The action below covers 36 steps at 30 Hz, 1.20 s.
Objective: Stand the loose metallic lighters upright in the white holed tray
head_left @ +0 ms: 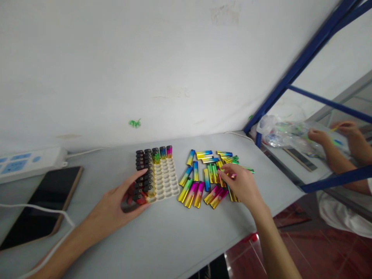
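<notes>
A white tray (167, 182) with rows of small slots stands on the table. Black-topped, coloured lighters (148, 166) stand upright in its left columns and along its back row. My left hand (124, 195) curves around the tray's front left corner, fingers over the lighters and thumb at the front edge. To the right, shiny lighters (195, 171) in blue, yellow, green and pink lie loose in a spread pile. My right hand (236, 180) is over that pile's right side, fingertips pinched at a pink-and-yellow lighter (220, 175), which they partly hide.
On the left lie a dark phone (40, 203), a white cable (37, 208) and a white power strip (31, 162). A blue metal frame (279, 97) rises at right. Beyond it, another person's hands (321, 138) work near clear plastic bags (281, 131).
</notes>
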Available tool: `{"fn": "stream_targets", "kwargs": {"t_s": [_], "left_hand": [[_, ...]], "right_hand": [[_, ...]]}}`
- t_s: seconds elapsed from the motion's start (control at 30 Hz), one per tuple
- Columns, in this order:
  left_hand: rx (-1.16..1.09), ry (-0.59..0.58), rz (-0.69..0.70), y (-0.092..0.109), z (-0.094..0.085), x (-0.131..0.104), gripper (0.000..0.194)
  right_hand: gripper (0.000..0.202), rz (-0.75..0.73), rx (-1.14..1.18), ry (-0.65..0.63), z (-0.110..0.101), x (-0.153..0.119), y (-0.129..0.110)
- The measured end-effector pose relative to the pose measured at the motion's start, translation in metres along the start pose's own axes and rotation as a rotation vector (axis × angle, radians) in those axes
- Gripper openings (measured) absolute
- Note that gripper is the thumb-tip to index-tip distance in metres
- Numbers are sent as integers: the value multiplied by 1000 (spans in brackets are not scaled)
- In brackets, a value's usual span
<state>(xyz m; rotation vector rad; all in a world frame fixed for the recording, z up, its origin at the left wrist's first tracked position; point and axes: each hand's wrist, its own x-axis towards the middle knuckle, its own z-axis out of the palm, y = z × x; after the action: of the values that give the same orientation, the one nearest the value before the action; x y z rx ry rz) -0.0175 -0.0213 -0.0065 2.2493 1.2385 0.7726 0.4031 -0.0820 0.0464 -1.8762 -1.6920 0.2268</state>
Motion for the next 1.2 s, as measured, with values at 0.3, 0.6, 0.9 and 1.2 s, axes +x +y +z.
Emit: {"fn": "stream_targets", "kwargs": {"t_s": [0.3,0.6,0.9,1.2], "left_hand": [[2,2,21,-6,3,0,86],[6,-35,29,-2,0,-1,86],[19,-27,47,0,-2,-1,83],[42,-15,32,3,-4,1,83]], "right_hand": [[10,-34,-46,-47,26,5,-30],[12,-44,-9,-46,17,-23,-41],[13,-59,104,-101,38,-53,-66],[23,-45,101,32,-11,-43,-74]]}}
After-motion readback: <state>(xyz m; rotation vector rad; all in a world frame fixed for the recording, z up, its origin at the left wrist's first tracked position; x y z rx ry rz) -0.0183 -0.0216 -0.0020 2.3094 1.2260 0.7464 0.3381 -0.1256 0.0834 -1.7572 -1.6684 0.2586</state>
